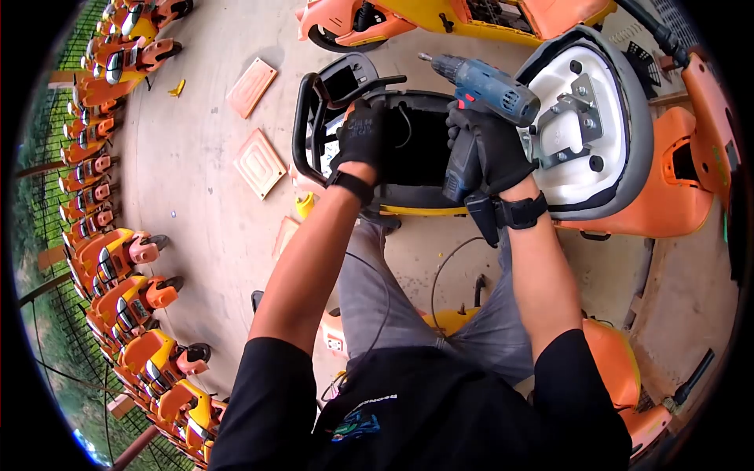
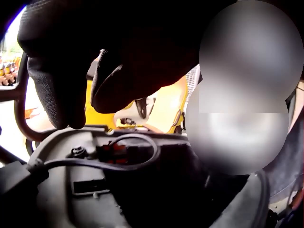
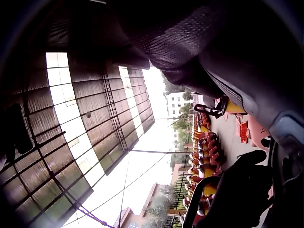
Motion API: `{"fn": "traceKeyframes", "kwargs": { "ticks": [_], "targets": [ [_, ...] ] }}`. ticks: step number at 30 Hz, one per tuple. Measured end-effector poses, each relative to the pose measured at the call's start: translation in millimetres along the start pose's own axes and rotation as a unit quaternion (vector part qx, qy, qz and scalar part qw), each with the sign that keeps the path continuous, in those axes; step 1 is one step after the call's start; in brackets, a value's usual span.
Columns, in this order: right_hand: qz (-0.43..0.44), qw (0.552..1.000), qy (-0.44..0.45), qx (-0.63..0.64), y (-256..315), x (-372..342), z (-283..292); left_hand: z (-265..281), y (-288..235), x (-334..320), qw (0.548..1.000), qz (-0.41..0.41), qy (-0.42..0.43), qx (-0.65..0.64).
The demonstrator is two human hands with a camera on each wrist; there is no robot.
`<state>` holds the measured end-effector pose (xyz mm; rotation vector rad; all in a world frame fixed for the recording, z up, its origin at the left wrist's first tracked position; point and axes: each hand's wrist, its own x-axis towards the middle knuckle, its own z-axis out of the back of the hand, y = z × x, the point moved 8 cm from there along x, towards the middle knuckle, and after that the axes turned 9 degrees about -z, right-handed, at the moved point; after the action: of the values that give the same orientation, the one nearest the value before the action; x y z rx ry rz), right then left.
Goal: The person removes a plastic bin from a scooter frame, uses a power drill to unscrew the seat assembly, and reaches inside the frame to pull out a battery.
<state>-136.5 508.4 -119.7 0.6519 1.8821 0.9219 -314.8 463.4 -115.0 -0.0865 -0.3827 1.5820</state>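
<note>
In the head view, my black-gloved left hand (image 1: 361, 137) is over the left end of a scooter's dark storage compartment (image 1: 420, 161), beside a black rear rail (image 1: 301, 118). The left wrist view shows this hand (image 2: 114, 61) with bent fingers pointing down and nothing visible between them, above a thin black cable (image 2: 95, 165). My gloved right hand (image 1: 495, 149) grips the handle of a blue cordless drill (image 1: 491, 86), its bit toward the upper left. Beside the drill, the raised seat (image 1: 636, 118) shows its white underside with metal brackets (image 1: 581, 110).
Orange panels (image 1: 259, 163) lie on the concrete floor (image 1: 196, 196) at the left. Rows of orange and yellow scooters (image 1: 133, 302) stand along a fence. Another scooter (image 1: 471, 17) is beyond the compartment, and more orange bodywork (image 1: 609, 361) is at the lower right.
</note>
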Motion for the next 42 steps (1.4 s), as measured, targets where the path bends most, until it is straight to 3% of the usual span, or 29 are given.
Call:
{"fn": "traceKeyframes", "kwargs": {
  "ticks": [4,6,14,16,21,24,26,28,31,34,38,41,42],
  "targets": [
    [-0.007,1.000,0.001,0.009,-0.2,-0.2,-0.2,-45.1,30.8,23.7,0.995,0.062,0.073,0.014],
    [-0.001,1.000,0.017,0.015,-2.1,-0.1,-1.5,-67.1,39.9,27.0,0.981,0.072,0.179,0.032],
    [0.007,1.000,0.011,0.022,4.4,-3.7,-0.5,-54.0,20.4,32.2,0.979,0.083,0.180,0.057],
    [0.028,0.999,0.014,0.011,3.7,-1.5,1.7,-58.8,15.6,34.2,0.984,0.032,0.161,0.063],
    [0.000,1.000,0.001,0.012,2.5,-3.3,2.8,-61.0,24.8,34.3,0.980,0.068,0.187,0.029],
    [-0.004,1.000,-0.009,0.029,3.0,-4.3,3.3,-52.9,26.3,33.2,0.990,0.051,0.130,-0.022],
    [-0.002,0.999,-0.004,0.034,3.1,-3.1,3.2,-49.0,32.3,35.9,0.986,0.094,0.140,-0.012],
    [0.005,1.000,0.009,0.024,4.1,-0.5,3.1,-34.6,20.5,44.1,0.995,0.023,0.090,0.039],
    [0.004,1.000,0.002,0.017,7.5,-1.7,1.8,-34.5,11.3,58.0,0.989,-0.007,0.146,0.025],
    [0.036,0.999,-0.014,0.004,5.9,2.4,6.8,16.2,5.6,77.9,0.989,-0.053,0.131,0.038],
    [0.038,0.999,-0.013,-0.037,5.4,4.4,6.3,66.1,59.4,120.2,0.985,-0.034,0.117,0.126],
    [0.037,0.998,-0.041,-0.019,6.8,3.5,7.1,77.5,81.2,121.2,0.982,0.093,0.162,-0.038],
    [0.034,0.999,-0.035,0.009,6.0,3.2,7.0,77.8,85.6,122.9,0.982,0.091,0.161,-0.038]
  ]
}}
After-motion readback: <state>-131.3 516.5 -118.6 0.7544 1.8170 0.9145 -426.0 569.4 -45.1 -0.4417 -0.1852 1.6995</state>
